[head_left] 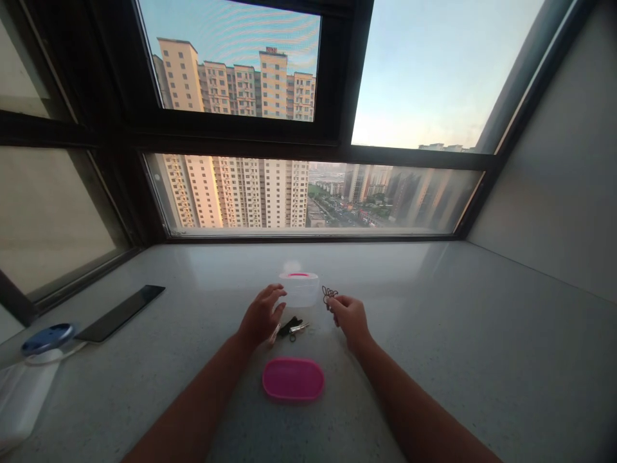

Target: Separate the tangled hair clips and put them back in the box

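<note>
A small clear plastic box (299, 289) with a pink rim stands open on the grey sill. Its pink oval lid (293, 379) lies nearer to me, between my forearms. My left hand (260, 316) hovers beside the box's left side with fingers curved and apart, holding nothing. My right hand (349, 316) is pinched on a few thin dark hair ties (329, 294), raised just right of the box. A black clip and small metal hairpins (292, 327) lie on the sill between my hands.
A dark flat slab (120, 313) lies at the left on the sill. A blue-capped white object (41, 347) sits at the far left edge. The window frame (308, 239) bounds the sill behind; a wall (554, 193) rises at the right.
</note>
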A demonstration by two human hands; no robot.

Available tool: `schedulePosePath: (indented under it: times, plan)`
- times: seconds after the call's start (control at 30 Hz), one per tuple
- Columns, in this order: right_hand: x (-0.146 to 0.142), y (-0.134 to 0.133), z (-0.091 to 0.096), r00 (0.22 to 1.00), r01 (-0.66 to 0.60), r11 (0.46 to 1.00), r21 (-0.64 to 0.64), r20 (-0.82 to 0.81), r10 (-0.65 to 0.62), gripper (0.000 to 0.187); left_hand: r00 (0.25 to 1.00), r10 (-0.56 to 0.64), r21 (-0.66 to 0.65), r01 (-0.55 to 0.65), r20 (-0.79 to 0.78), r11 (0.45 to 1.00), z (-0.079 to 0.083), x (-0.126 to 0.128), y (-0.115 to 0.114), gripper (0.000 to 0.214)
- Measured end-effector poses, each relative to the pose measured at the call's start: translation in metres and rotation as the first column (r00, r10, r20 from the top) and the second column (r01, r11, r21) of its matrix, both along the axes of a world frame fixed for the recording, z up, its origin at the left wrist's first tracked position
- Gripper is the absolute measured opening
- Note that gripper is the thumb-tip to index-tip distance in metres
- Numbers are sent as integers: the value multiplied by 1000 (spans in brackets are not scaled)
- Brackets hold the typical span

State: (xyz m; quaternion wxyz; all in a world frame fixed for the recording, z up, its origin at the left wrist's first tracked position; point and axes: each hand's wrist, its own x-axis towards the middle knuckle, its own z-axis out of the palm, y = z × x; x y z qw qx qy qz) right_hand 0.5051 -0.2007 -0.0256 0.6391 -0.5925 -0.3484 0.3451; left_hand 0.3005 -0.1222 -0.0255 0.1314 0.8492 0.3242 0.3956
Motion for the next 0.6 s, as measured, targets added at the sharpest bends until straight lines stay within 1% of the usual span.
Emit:
schedulePosePath:
  times: [0.07, 0.13, 0.2, 0.33, 0.47, 0.53, 0.6]
  plan:
    - [10, 1, -1, 998, 32, 999, 10, 45, -32, 22, 999, -21, 3, 21, -35, 1000, -4, 0, 3, 27]
    - [15, 2, -2, 997, 28, 1000, 5, 68, -28, 22, 998, -31, -1, 31, -57, 1000, -8, 1, 4, 33]
    - [14, 2, -3, 997, -4, 1000, -18, 71, 5, 23, 998, -32, -23, 31, -59, 999, -12, 3, 6, 41]
    - [2, 3, -5, 992, -113, 989, -97, 47, 118, 24, 999, -19, -56, 17, -42, 998, -19, 8, 11, 59]
    - [-9, 3, -2, 979, -175, 973, -151, 75, 188, 24, 998, -58, -60, 56, -26, 997, -19, 12, 9, 68]
    - [-12, 6, 1, 974, -166, 972, -168, 127, 188, 25, 996, -87, -69, 84, -37, 994, -17, 14, 6, 71]
    - [-14, 12, 5, 963, -131, 974, -185, 209, 170, 26, 994, -100, -77, 96, -45, 992, -15, 17, 2, 74]
